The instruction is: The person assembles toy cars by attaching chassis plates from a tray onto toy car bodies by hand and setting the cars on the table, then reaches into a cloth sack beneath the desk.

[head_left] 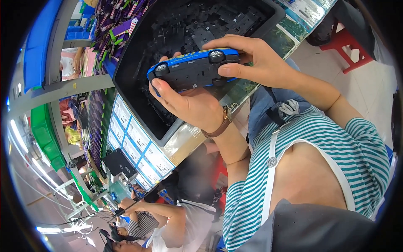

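Near 12 o'clock in our view, we find the blue toy car [189, 74] above the black bin [138, 107], its dark underside turned toward us; the left hand [191, 107] is clamped on its 9 o'clock end and the right hand [262, 63] on its 3 o'clock end, a grip that leaves most of the chassis uncovered. The bin rests on the counter [279, 40], and its dark flat parts [189, 31] lie toward 12 o'clock from the car, apparently within easy reach.

Workbench [275, 47]: black tub [137, 111] holding dark parts [184, 31]; blue-bordered sheets [137, 133]; black box [119, 163] beside sheets.
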Tool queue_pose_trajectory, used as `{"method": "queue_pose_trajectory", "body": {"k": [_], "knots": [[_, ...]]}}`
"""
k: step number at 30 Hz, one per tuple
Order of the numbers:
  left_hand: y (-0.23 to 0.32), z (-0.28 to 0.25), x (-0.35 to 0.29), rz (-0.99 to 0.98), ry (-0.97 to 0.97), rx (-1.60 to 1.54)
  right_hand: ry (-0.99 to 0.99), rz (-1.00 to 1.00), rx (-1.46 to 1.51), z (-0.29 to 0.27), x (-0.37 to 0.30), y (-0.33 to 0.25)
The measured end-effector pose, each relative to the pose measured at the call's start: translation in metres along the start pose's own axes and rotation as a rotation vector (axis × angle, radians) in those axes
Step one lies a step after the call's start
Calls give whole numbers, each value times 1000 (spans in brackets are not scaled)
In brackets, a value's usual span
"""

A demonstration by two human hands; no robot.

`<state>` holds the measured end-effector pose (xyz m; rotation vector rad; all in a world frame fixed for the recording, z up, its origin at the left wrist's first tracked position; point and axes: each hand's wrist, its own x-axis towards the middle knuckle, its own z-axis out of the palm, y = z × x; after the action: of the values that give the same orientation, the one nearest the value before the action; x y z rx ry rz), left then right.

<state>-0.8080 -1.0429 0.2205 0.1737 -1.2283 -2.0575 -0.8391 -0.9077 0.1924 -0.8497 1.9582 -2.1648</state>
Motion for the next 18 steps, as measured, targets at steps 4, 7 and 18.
{"method": "queue_pose_trajectory", "body": {"k": [4,7,18], "knots": [[-5,1,-5,-120,-24,-100,31,29,-71,-5,-2,-9],[-8,5,-17,-166,-56,-66,0,250,222,-7,0,-14],[16,-41,10,-48,15,12,240,182,316,-28,11,-40]]}}
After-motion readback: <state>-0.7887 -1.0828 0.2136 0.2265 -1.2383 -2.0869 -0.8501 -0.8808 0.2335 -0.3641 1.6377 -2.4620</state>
